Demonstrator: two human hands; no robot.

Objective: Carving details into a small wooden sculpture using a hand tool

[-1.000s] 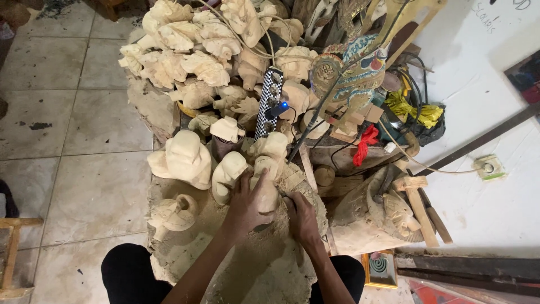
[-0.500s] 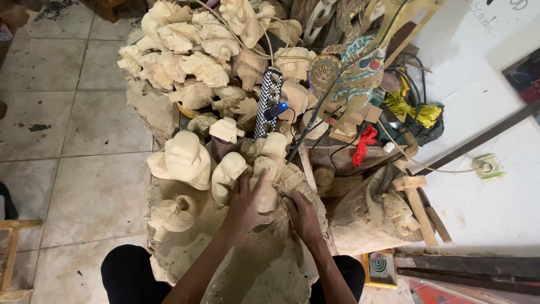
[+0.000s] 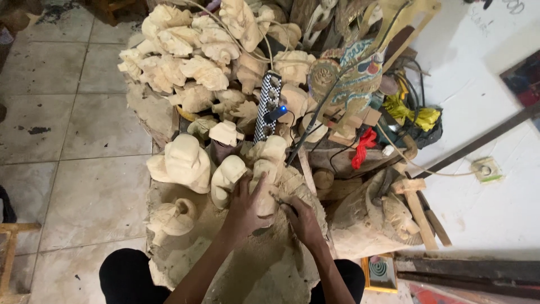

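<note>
Gripping the pale carving (image 3: 263,188) on the stump (image 3: 264,270), the left hand (image 3: 243,211) is staying clamped around it, as half a second ago; the right hand (image 3: 301,217) is still pressing a thin tool against it, barely shifted.

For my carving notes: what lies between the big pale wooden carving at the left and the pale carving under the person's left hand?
In the head view, one smaller pale rounded carving lies between the big pale carving and the held carving.

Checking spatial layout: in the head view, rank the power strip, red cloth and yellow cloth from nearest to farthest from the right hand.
From the right hand:
1. Power strip, straight above, among the carvings.
2. Red cloth, up and right; too close to call against the strip.
3. Yellow cloth, far upper right.
</note>
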